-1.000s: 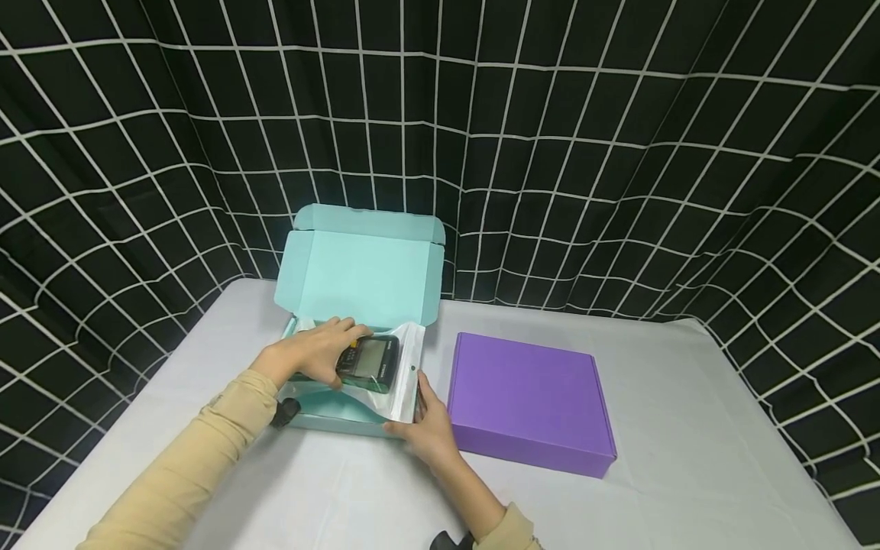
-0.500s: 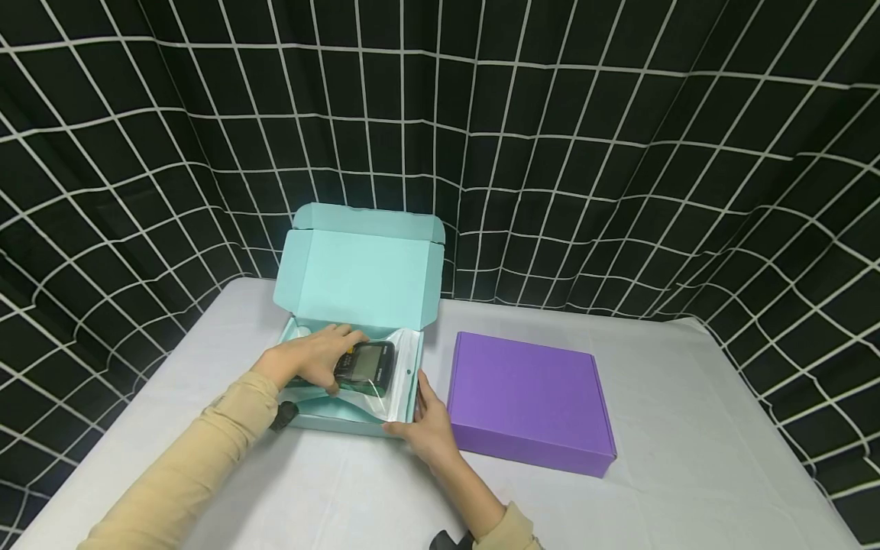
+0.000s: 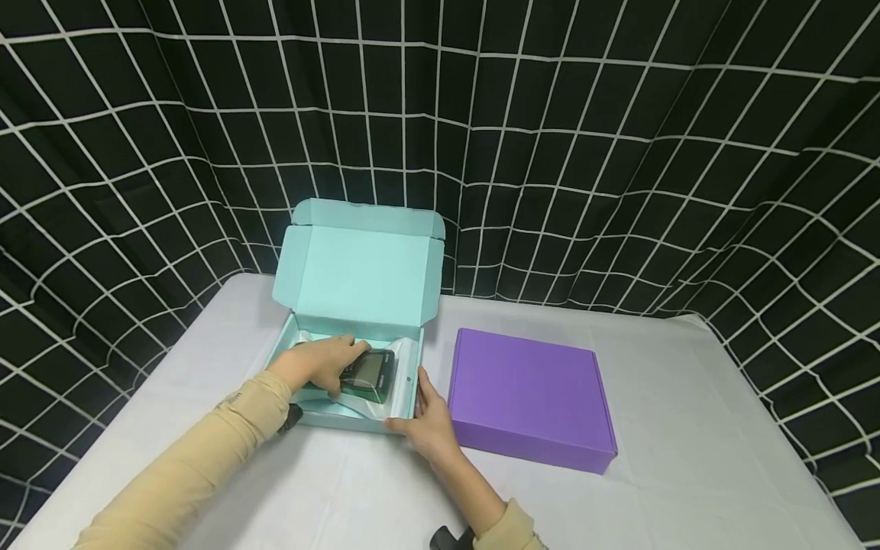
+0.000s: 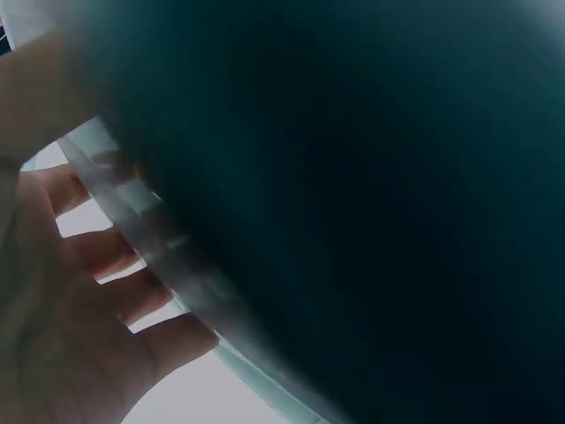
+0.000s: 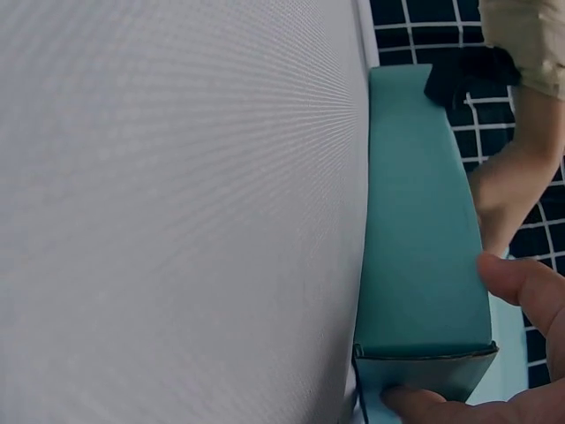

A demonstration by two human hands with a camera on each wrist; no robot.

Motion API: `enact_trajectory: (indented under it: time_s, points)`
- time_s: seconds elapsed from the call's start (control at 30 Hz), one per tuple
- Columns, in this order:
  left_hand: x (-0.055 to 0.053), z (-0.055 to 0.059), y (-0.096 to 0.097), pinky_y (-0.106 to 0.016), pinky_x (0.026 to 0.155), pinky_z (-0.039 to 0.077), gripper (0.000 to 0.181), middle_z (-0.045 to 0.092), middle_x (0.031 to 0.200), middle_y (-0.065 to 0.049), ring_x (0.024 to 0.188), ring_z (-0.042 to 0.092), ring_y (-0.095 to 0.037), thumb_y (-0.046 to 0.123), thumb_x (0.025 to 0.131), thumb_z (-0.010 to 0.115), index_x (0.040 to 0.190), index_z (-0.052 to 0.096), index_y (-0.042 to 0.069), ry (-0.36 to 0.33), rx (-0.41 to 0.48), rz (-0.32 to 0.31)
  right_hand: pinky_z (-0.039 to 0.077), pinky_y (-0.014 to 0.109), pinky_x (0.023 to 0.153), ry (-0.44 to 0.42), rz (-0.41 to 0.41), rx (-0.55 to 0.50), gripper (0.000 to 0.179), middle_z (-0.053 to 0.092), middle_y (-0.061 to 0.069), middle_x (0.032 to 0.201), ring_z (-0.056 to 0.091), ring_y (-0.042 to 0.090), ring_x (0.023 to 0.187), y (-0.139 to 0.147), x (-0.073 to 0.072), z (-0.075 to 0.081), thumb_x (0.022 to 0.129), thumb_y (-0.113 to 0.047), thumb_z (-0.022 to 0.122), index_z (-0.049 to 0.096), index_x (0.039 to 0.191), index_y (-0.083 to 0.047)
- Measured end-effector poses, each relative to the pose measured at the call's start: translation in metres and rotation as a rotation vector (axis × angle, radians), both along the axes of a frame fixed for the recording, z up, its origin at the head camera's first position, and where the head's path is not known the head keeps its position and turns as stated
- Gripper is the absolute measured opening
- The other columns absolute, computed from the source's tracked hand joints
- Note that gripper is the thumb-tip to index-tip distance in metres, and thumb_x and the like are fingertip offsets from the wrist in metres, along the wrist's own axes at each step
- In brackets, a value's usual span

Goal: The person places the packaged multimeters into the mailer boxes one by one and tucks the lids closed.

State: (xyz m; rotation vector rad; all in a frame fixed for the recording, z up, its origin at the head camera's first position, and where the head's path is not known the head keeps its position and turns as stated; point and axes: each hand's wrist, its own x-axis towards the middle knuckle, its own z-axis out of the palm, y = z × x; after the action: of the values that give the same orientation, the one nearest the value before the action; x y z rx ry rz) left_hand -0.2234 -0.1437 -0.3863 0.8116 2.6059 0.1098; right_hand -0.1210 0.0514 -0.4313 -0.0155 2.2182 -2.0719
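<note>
In the head view a teal cardboard box (image 3: 344,422) stands with its lid raised. Inside lies a dark multimeter (image 3: 370,371) with a grey screen, in a clear and white plastic bag (image 3: 406,382). My left hand (image 3: 323,363) grips the multimeter from above, thumb on the near side, and covers its left part. In the left wrist view, a dark blur fills most of the picture beside the left fingers (image 4: 132,296). My right hand (image 3: 431,424) holds the box's front right corner. The right wrist view shows its thumb (image 5: 516,278) at the top edge and a finger against the side.
A closed purple box (image 3: 529,389) stands just right of the right hand. Both boxes are on a table with a white cloth (image 3: 687,428). A black curtain with a white grid (image 3: 550,153) hangs behind and around the table.
My left hand has lowered the bagged multimeter into the teal box. The bag's right end has gone from over the right rim to inside it. My right hand stays at the corner.
</note>
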Motion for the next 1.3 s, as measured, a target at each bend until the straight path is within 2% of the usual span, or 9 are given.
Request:
enact_trajectory:
  time_s: [0.23, 0.4, 0.5, 0.67, 0.9, 1.13, 1.3]
  points:
    - [0.002, -0.002, 0.005, -0.047, 0.084, 0.049, 0.088, 0.05, 0.12, -0.016, 0.097, 0.052, -0.027, 0.007, 0.067, 0.087, 0.141, 0.039, 0.007, -0.035, -0.034, 0.047, 0.024, 0.043, 0.113, -0.013, -0.007, 0.001, 0.103, 0.018, 0.029, 0.154, 0.02, 0.041, 0.142, 0.0, 0.0, 0.002, 0.067, 0.015, 0.075, 0.015, 0.151, 0.009]
    - [-0.002, 0.002, 0.006, -0.045, 0.081, 0.052, 0.083, 0.052, 0.114, -0.014, 0.094, 0.055, -0.027, 0.009, 0.064, 0.09, 0.132, 0.043, 0.009, -0.038, -0.034, 0.044, 0.025, 0.042, 0.113, -0.031, -0.013, 0.009, 0.102, 0.019, 0.027, 0.155, 0.021, 0.039, 0.142, -0.001, -0.002, 0.001, 0.069, 0.015, 0.075, 0.016, 0.152, 0.006]
    - [-0.006, 0.002, 0.007, -0.047, 0.085, 0.052, 0.085, 0.053, 0.115, -0.013, 0.1, 0.057, -0.03, 0.011, 0.06, 0.093, 0.131, 0.045, 0.01, -0.032, -0.043, 0.041, 0.026, 0.041, 0.112, -0.036, -0.02, 0.015, 0.102, 0.021, 0.025, 0.155, 0.022, 0.038, 0.142, -0.001, -0.003, 0.0, 0.069, 0.014, 0.075, 0.017, 0.152, 0.005]
    - [-0.01, 0.003, 0.008, -0.051, 0.096, 0.049, 0.1, 0.05, 0.129, -0.017, 0.114, 0.055, -0.037, 0.014, 0.056, 0.095, 0.141, 0.04, 0.01, -0.041, -0.07, 0.043, 0.026, 0.042, 0.113, -0.032, -0.017, 0.01, 0.103, 0.021, 0.025, 0.155, 0.022, 0.038, 0.142, -0.001, -0.002, 0.0, 0.068, 0.014, 0.076, 0.017, 0.152, 0.005]
    - [-0.011, 0.005, 0.009, -0.054, 0.098, 0.046, 0.103, 0.042, 0.142, -0.021, 0.124, 0.049, -0.041, 0.017, 0.057, 0.095, 0.142, 0.038, 0.013, -0.059, -0.093, 0.062, 0.026, 0.042, 0.113, -0.037, -0.01, -0.003, 0.103, 0.02, 0.024, 0.156, 0.022, 0.037, 0.142, -0.001, -0.002, 0.001, 0.068, 0.015, 0.075, 0.017, 0.152, 0.004]
    - [-0.008, 0.005, 0.011, -0.055, 0.096, 0.048, 0.101, 0.044, 0.141, -0.019, 0.122, 0.05, -0.04, 0.016, 0.056, 0.094, 0.141, 0.039, 0.014, -0.044, -0.091, 0.077, 0.027, 0.041, 0.112, -0.042, -0.018, 0.01, 0.102, 0.022, 0.023, 0.156, 0.023, 0.037, 0.142, -0.002, -0.003, -0.001, 0.069, 0.014, 0.075, 0.018, 0.153, 0.003]
    - [-0.004, 0.001, 0.012, -0.049, 0.091, 0.052, 0.09, 0.051, 0.124, -0.014, 0.107, 0.057, -0.034, 0.012, 0.057, 0.095, 0.131, 0.044, 0.013, -0.003, -0.075, 0.053, 0.027, 0.041, 0.112, -0.043, -0.021, 0.013, 0.102, 0.022, 0.024, 0.156, 0.023, 0.037, 0.142, -0.002, -0.004, -0.001, 0.069, 0.015, 0.075, 0.018, 0.152, 0.004]
